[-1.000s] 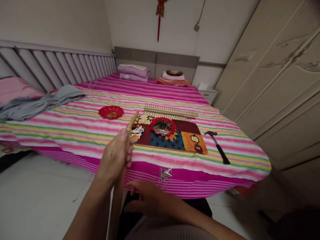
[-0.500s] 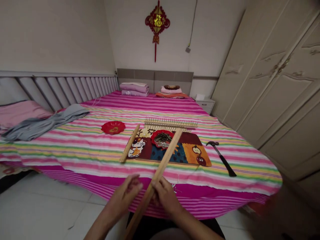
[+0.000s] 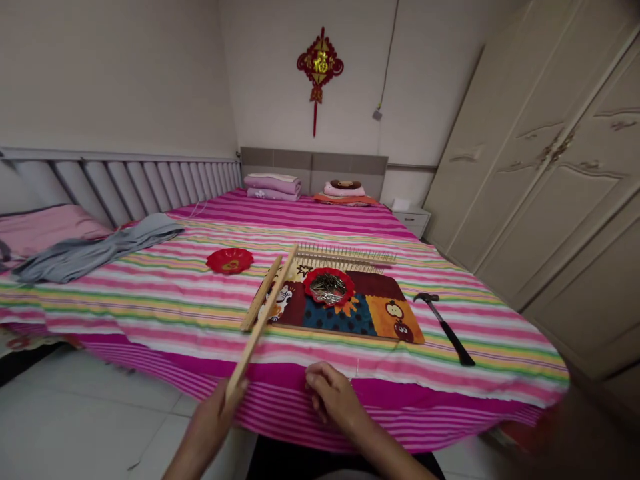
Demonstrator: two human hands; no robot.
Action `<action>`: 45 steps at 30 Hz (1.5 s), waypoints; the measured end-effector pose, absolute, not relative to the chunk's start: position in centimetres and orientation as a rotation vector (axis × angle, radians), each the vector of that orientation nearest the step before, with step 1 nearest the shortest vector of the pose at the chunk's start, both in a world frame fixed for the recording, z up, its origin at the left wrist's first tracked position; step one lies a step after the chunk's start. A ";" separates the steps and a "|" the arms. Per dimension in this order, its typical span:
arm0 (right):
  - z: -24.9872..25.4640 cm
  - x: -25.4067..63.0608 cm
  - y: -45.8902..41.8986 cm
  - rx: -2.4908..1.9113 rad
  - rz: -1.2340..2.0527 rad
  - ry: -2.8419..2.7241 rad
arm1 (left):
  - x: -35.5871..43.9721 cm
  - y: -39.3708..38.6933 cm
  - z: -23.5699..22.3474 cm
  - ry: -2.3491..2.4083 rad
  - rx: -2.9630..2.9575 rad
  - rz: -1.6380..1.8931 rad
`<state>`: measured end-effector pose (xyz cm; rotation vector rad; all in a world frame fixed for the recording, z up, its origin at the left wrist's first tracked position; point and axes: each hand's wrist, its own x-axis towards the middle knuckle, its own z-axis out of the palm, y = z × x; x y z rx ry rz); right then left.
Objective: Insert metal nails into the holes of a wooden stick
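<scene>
My left hand is closed on the near end of a long wooden strip, which slants up over the bed toward the far side. A second wooden strip lies on the bed just beside it. My right hand rests at the bed's front edge with fingers curled, next to a thin nail standing there; whether it holds anything is hidden. Beyond lies a colourful patchwork board with a red dish of nails on it.
A wooden strip studded with upright nails lies behind the board. A hammer lies at the right, an empty-looking red dish at the left. Grey cloth and folded bedding sit farther off. A wardrobe stands on the right.
The strip held by both hands swung left and now only my left hand holds it. My right hand let go and dropped to the bed edge. The camera tilted up slightly.
</scene>
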<state>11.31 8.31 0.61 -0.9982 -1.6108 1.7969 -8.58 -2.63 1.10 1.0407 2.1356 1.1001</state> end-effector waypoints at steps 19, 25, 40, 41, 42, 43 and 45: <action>-4.6 20.9 12.7 -1.476 0.860 -2.166 | -18.4 8.1 0.9 2.657 1.334 0.267; -3.9 21.2 13.5 -1.663 0.637 -2.399 | -12.9 4.7 0.2 2.693 1.607 0.843; -3.6 17.9 15.8 -1.696 0.534 -2.716 | 1.4 2.2 -6.3 1.724 2.368 0.266; -3.6 18.1 15.6 -1.676 0.541 -2.726 | 1.4 2.4 -6.3 1.704 2.386 0.248; -3.7 18.2 15.4 -1.666 0.544 -2.730 | 1.4 2.5 -6.3 1.687 2.401 0.239; -3.7 18.3 15.2 -1.660 0.544 -2.732 | 1.4 2.5 -6.4 1.675 2.413 0.241; -3.9 18.5 14.7 -1.637 0.550 -2.744 | 1.4 2.4 -6.5 1.663 2.427 0.277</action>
